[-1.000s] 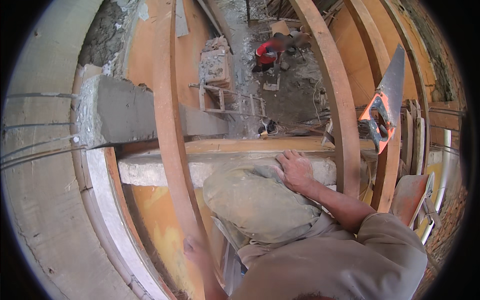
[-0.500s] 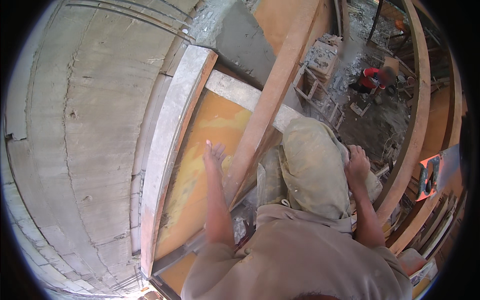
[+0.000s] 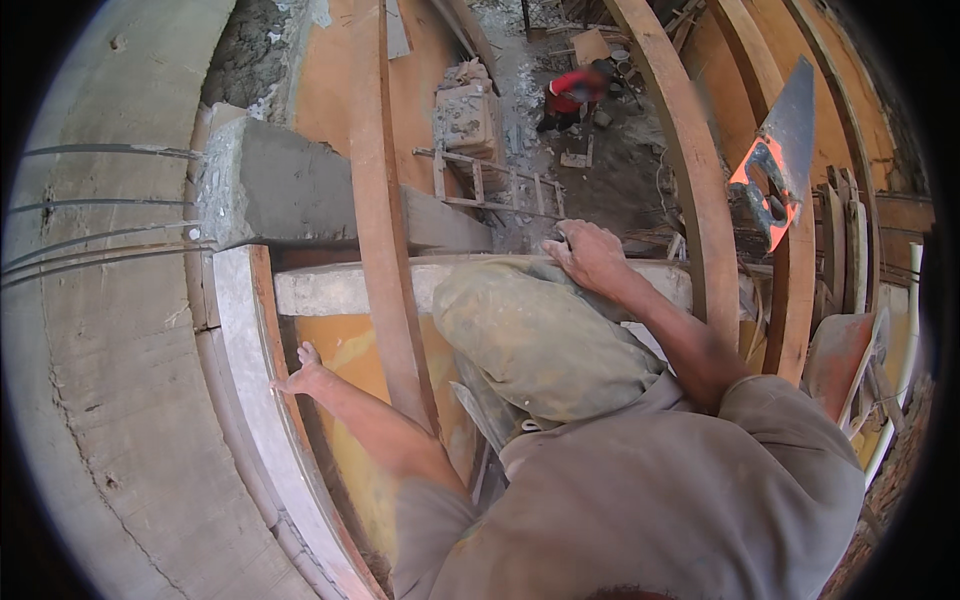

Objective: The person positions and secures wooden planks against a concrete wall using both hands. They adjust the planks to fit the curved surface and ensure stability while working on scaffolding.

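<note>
At the left, my left hand (image 3: 306, 377) reaches out with thumb and fingers apart. Its fingertips touch the inner edge of a long, pale, dusty plank (image 3: 245, 330). My right hand (image 3: 592, 260) is ahead of my bent knee, fingers curled over a grey crosswise board (image 3: 330, 290); part of that grip is hidden. My dusty trouser leg (image 3: 540, 340) covers the middle of this board. Between plank and knee lies an orange-yellow panel (image 3: 345, 350). A brown timber beam (image 3: 375, 180) crosses over the board between my hands.
A handsaw (image 3: 785, 150) with an orange-black handle rests on a timber beam (image 3: 790, 300) at right. Bent steel bars (image 3: 110, 200) stick out from a concrete block (image 3: 280, 185). Far below, a person in red (image 3: 572, 92) is near a wooden frame (image 3: 490, 190) and rubble.
The view has turned toward the right. My left hand has moved from above the panel to the pale plank's edge. My right hand now sits farther forward, beyond my knee.
</note>
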A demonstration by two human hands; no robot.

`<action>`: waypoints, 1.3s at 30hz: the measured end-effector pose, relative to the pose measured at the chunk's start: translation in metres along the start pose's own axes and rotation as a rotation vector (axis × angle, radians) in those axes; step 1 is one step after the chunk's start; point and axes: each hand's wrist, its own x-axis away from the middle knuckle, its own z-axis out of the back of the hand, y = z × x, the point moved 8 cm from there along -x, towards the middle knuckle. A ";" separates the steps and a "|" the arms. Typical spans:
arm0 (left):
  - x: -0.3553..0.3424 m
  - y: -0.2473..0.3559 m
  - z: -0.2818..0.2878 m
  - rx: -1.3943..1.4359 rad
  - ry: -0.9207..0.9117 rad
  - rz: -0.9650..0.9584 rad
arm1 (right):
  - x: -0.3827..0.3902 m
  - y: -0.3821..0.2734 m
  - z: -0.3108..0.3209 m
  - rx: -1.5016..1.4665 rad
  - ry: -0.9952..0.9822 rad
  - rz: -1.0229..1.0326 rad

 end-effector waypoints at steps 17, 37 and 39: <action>-0.064 0.036 -0.019 0.072 -0.447 -0.009 | -0.100 -0.303 -0.066 0.132 0.194 1.108; -0.050 0.028 -0.037 0.152 -0.188 -0.123 | -0.119 -0.330 -0.107 0.546 0.039 0.910; -0.060 0.032 -0.042 0.154 -0.183 -0.140 | -0.115 -0.332 -0.109 0.594 -0.098 0.852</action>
